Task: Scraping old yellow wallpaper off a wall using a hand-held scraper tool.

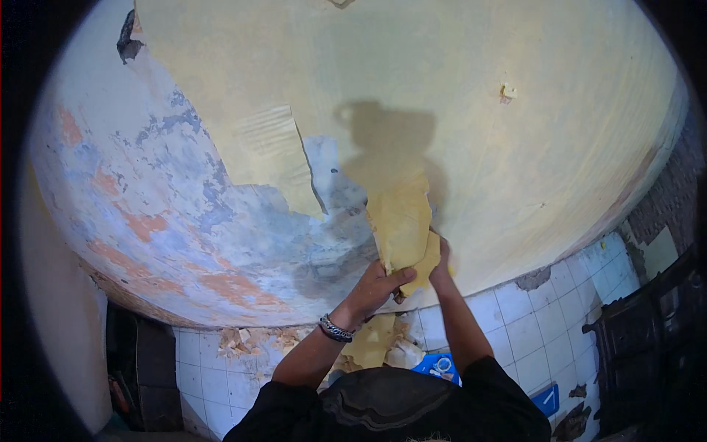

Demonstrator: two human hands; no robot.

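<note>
A loose strip of yellow wallpaper or paint skin hangs from the wall in front of me, its lower part folded over. My left hand pinches its lower left edge, thumb across the front. At the right edge, my right hand is closed around the folded part, most of its fingers hidden behind the sheet. Left of the strip, bare blue-grey plaster shows. The yellow covering still lies on the wall to the right and above. Another flap with a torn, lifted edge is at upper left.
Peeled scraps and a larger yellow piece lie on the white tiled floor below. A blue item with a white ring on it is near my body. Dark carved furniture stands at right.
</note>
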